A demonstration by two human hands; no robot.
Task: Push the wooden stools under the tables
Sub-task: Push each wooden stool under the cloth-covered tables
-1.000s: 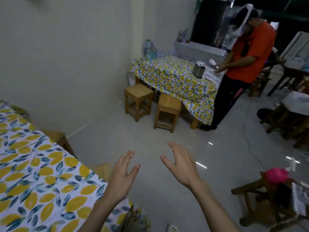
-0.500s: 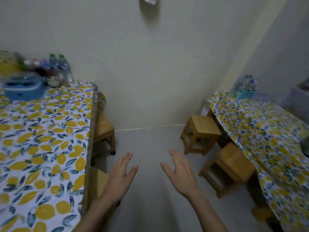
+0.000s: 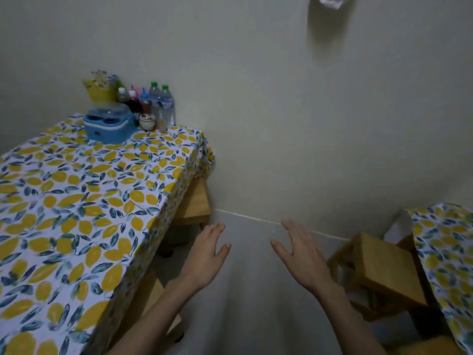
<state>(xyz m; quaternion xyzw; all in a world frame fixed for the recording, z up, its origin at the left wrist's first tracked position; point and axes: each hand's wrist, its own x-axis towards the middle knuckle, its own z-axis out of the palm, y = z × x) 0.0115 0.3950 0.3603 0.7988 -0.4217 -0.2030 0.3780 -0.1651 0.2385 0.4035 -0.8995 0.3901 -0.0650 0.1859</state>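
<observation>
both hands hover empty with fingers spread, left hand (image 3: 204, 260) just beside the far stool (image 3: 193, 203) half-tucked under the left table (image 3: 84, 201); right hand (image 3: 302, 257) is nearer the right-side stool (image 3: 384, 272) (still sticking out).

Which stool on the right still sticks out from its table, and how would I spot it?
Find the lemon-print table at the right edge. The wooden stool stands beside it on the floor, seat fully exposed. Unlike the stools opposite, no cloth covers it.
</observation>
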